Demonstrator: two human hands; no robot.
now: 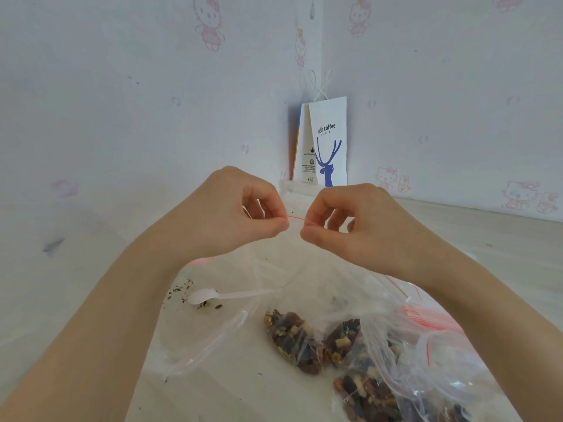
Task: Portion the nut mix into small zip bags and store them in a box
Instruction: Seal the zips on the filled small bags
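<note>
Lower centre: two small clear zip bags filled with brown nut mix (292,339) lie on the pale worktop (213,388). White plastic spoon (207,295) sits left of centre (dark crumbs (179,290) beside it). Mid-frame: left hand (243,214) and right hand (350,226), fingers curled, each pinch the top edge of a clear zip bag with a red seal strip (295,218). Upper centre, in the corner: white paper bag with a blue deer print (329,141), upright.

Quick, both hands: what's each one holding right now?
Left hand: pinches the red-lined top edge of a small clear plastic zip bag.
Right hand: pinches the same edge.
</note>
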